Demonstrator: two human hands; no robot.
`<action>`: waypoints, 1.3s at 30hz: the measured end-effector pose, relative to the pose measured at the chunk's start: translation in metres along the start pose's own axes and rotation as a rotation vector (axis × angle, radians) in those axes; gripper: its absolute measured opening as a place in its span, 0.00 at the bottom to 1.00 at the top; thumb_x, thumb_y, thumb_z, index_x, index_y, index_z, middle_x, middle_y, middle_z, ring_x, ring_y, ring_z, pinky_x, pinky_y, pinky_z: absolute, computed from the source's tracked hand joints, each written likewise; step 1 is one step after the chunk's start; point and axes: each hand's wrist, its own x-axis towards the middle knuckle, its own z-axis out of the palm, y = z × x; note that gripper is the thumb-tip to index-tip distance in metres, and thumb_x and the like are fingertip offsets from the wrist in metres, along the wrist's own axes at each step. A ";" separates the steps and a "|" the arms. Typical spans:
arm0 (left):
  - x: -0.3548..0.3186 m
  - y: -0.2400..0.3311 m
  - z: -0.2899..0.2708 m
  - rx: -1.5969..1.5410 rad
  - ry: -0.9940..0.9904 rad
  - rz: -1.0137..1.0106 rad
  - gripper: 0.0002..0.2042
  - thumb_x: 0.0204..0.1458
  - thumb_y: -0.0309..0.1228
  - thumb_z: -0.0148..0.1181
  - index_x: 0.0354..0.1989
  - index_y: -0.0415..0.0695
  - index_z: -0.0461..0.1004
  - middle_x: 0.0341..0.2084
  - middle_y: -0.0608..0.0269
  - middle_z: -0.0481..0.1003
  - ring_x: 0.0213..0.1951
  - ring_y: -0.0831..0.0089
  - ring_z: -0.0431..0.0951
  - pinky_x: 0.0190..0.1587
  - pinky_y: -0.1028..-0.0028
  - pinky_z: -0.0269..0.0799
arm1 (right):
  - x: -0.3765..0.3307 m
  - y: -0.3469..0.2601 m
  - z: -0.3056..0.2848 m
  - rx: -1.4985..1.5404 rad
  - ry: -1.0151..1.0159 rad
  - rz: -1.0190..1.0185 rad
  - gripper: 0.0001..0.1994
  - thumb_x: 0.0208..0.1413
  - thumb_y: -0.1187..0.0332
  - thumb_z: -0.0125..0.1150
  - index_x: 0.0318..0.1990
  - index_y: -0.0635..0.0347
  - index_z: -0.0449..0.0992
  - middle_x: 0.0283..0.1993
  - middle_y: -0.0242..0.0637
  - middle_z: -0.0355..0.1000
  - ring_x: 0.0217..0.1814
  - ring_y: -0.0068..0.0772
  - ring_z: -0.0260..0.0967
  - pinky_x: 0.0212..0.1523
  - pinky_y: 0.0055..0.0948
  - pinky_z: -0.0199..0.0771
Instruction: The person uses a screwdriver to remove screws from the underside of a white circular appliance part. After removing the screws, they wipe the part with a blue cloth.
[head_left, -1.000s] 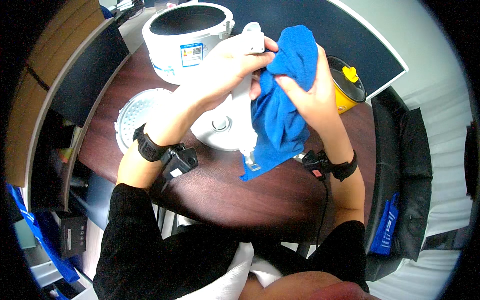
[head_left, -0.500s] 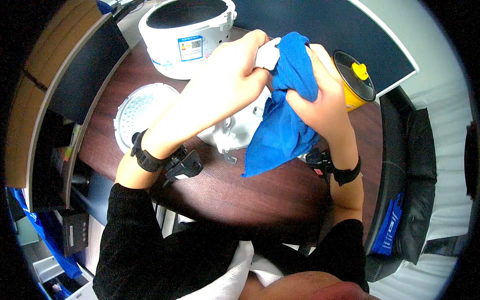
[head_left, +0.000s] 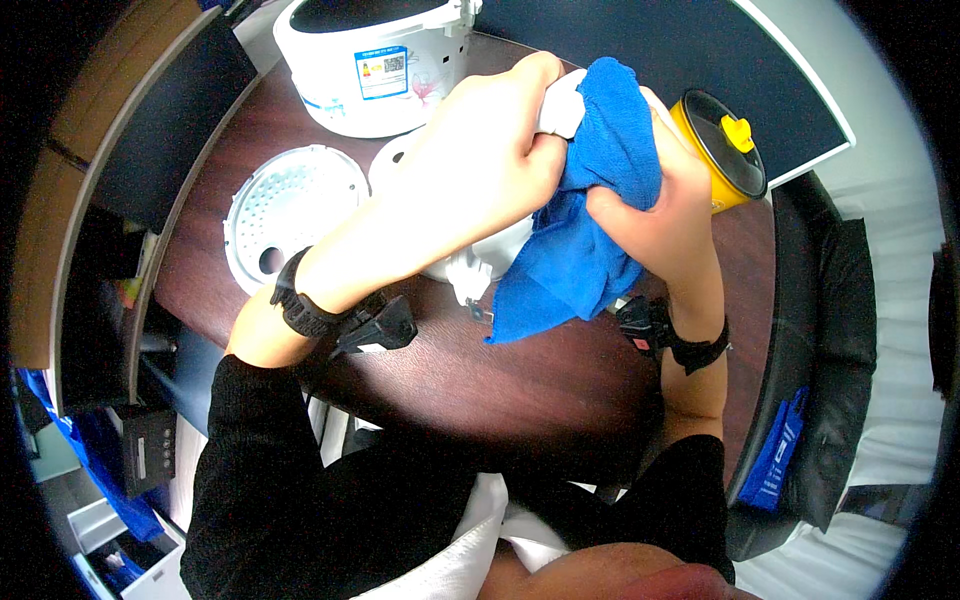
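Note:
A small white piece (head_left: 562, 106), its kind unclear, sticks out of the closed fingers of my left hand (head_left: 490, 150). Its right end is covered by a blue cloth (head_left: 570, 270), which my right hand (head_left: 668, 215) grips between thumb and fingers. The cloth's loose corner hangs down toward me. Below both hands, a white plastic lid-like part (head_left: 500, 250) lies on the table, mostly hidden by my left forearm and the cloth. Left of that forearm is a round white perforated plate (head_left: 300, 205) with one larger hole.
A white rice cooker body (head_left: 335, 95) with a label stands at the far left of the brown table (head_left: 480, 390). At the far right is a yellow canister (head_left: 705, 160) with a dark lid and yellow knob. A dark partition (head_left: 640, 45) borders the back; a black chair (head_left: 835, 370) stands right.
Both hands, with the white piece and the cloth, have shifted slightly right in the picture. The surroundings have shifted a little too. Both grips look the same.

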 end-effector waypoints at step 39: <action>0.000 0.004 0.000 -0.111 -0.079 -0.005 0.07 0.42 0.22 0.49 0.32 0.37 0.64 0.18 0.50 0.70 0.24 0.59 0.74 0.27 0.68 0.67 | -0.005 -0.017 -0.007 -0.268 0.075 -0.065 0.28 0.31 0.71 0.61 0.48 0.59 0.67 0.42 0.43 0.64 0.38 0.46 0.68 0.35 0.35 0.70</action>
